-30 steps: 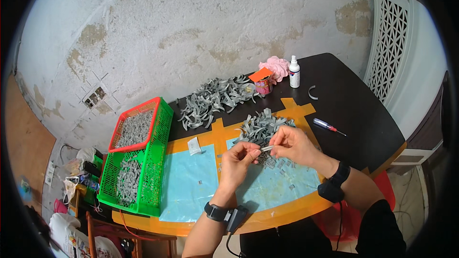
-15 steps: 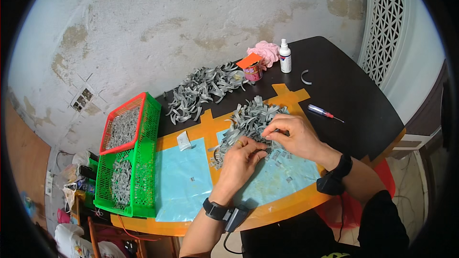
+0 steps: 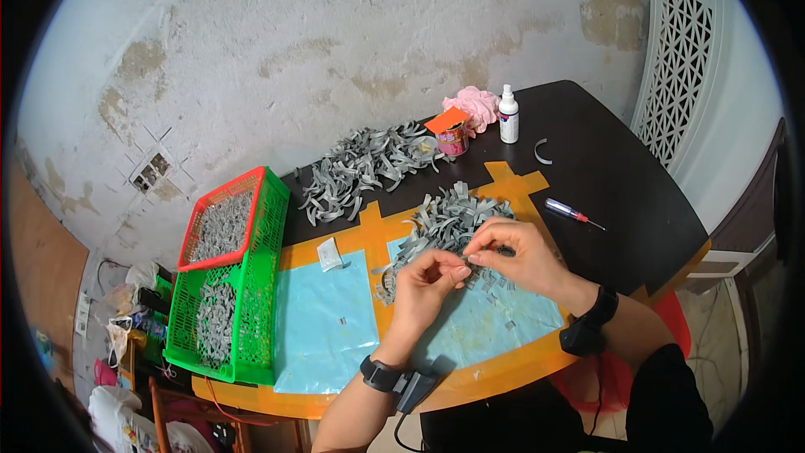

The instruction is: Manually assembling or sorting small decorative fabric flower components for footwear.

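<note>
Hands hang close together over the near edge of a pile of curved grey strips (image 3: 449, 216) on the table (image 3: 633, 176). The left hand (image 3: 422, 287) bends its fingers in, thumb tip against or very near the forefinger; the right hand (image 3: 524, 258) draws thumb and forefinger together just beside it. Whatever either one pinches is too small and too covered to make out, so I cannot tell whether they hold a piece. Each wrist wears a black strap with a dark box on it.

Below the right hand, small grey pieces (image 3: 495, 283) lie scattered on a blue sheet (image 3: 470, 340) edged with orange tape (image 3: 369, 222). Left of it is a second blue sheet (image 3: 323, 348), with one small grey piece on it and a white packet (image 3: 330, 254) at its far edge. A green basket (image 3: 262, 319) stands at the table's left end, with small grey pieces inside; a red basket (image 3: 262, 201), also full of them, sits over its far half.

Farther back, another heap of grey strips (image 3: 360, 169) reaches a can (image 3: 454, 142) topped by an orange card (image 3: 447, 120). Pink cloth (image 3: 478, 107) and a white spray bottle (image 3: 509, 116) stand behind; one strip (image 3: 541, 152) and a screwdriver (image 3: 567, 210) lie to the right.
</note>
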`<state>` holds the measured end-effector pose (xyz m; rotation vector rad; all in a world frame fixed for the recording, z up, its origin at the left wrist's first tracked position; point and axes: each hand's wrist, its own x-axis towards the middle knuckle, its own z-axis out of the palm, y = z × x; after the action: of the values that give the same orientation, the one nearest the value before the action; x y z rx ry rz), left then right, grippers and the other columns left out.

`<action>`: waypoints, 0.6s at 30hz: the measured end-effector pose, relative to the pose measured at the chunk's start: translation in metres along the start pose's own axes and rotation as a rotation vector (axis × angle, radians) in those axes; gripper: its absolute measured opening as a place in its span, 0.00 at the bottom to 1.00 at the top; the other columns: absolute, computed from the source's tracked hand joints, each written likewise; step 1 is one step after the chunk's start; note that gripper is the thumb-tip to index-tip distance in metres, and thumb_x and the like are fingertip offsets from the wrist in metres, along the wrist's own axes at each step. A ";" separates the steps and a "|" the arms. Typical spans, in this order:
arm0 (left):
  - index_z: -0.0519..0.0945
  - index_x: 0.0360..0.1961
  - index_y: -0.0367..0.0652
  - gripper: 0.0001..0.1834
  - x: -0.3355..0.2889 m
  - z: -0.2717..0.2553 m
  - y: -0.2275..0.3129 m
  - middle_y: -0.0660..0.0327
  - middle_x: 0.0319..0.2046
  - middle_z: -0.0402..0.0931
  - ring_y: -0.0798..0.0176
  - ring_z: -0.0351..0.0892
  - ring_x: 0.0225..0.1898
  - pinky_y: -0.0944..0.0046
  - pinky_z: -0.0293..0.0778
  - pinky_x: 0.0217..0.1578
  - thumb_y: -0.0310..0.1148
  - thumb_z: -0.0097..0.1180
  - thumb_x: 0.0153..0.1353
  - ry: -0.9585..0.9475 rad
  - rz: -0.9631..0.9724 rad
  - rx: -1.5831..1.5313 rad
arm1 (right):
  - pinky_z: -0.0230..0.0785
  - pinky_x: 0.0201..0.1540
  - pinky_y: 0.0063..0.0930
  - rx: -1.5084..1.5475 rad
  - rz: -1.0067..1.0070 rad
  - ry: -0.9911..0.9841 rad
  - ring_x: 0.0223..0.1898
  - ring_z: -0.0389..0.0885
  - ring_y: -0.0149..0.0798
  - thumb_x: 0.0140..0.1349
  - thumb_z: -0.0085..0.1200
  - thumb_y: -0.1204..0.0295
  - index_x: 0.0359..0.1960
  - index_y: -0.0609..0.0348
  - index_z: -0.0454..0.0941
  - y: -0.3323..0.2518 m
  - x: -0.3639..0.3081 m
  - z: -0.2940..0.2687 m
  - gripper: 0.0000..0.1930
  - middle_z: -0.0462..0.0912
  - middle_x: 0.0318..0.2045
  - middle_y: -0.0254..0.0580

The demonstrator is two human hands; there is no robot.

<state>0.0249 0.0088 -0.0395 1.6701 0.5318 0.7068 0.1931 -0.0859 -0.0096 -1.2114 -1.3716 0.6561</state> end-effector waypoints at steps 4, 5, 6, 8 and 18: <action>0.81 0.34 0.35 0.06 -0.001 0.000 0.008 0.60 0.36 0.81 0.73 0.78 0.33 0.74 0.75 0.37 0.17 0.62 0.54 0.037 -0.059 -0.317 | 0.69 0.41 0.20 0.169 0.098 -0.059 0.38 0.75 0.26 0.60 0.56 0.78 0.37 0.66 0.80 0.001 -0.001 0.002 0.06 0.75 0.36 0.34; 0.81 0.34 0.35 0.07 -0.001 0.001 0.010 0.59 0.37 0.81 0.73 0.78 0.34 0.74 0.75 0.38 0.17 0.62 0.53 0.069 -0.070 -0.336 | 0.69 0.41 0.20 0.167 0.097 -0.058 0.38 0.75 0.26 0.60 0.56 0.78 0.37 0.66 0.80 0.000 -0.001 0.002 0.06 0.75 0.36 0.34; 0.81 0.34 0.35 0.07 -0.001 0.001 0.010 0.59 0.37 0.81 0.73 0.78 0.34 0.74 0.75 0.38 0.17 0.62 0.53 0.068 -0.069 -0.336 | 0.69 0.42 0.20 0.233 0.127 -0.060 0.38 0.75 0.26 0.60 0.56 0.78 0.37 0.65 0.80 0.000 -0.001 0.002 0.05 0.76 0.36 0.34; 0.80 0.31 0.37 0.08 -0.002 0.002 0.011 0.56 0.41 0.79 0.70 0.78 0.38 0.71 0.76 0.39 0.15 0.63 0.50 0.065 0.025 -0.350 | 0.69 0.42 0.19 0.296 0.156 -0.060 0.38 0.76 0.26 0.60 0.56 0.78 0.37 0.65 0.80 -0.001 -0.001 0.002 0.05 0.77 0.36 0.34; 0.79 0.33 0.36 0.09 -0.007 0.003 0.024 0.56 0.41 0.78 0.69 0.78 0.38 0.71 0.76 0.40 0.15 0.63 0.50 0.089 0.121 -0.358 | 0.68 0.39 0.17 0.534 0.309 -0.143 0.34 0.75 0.23 0.60 0.56 0.74 0.40 0.64 0.77 0.001 -0.002 -0.004 0.08 0.80 0.34 0.33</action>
<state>0.0215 -0.0026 -0.0178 1.3474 0.3440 0.9110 0.1970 -0.0880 -0.0104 -0.9558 -1.0299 1.2575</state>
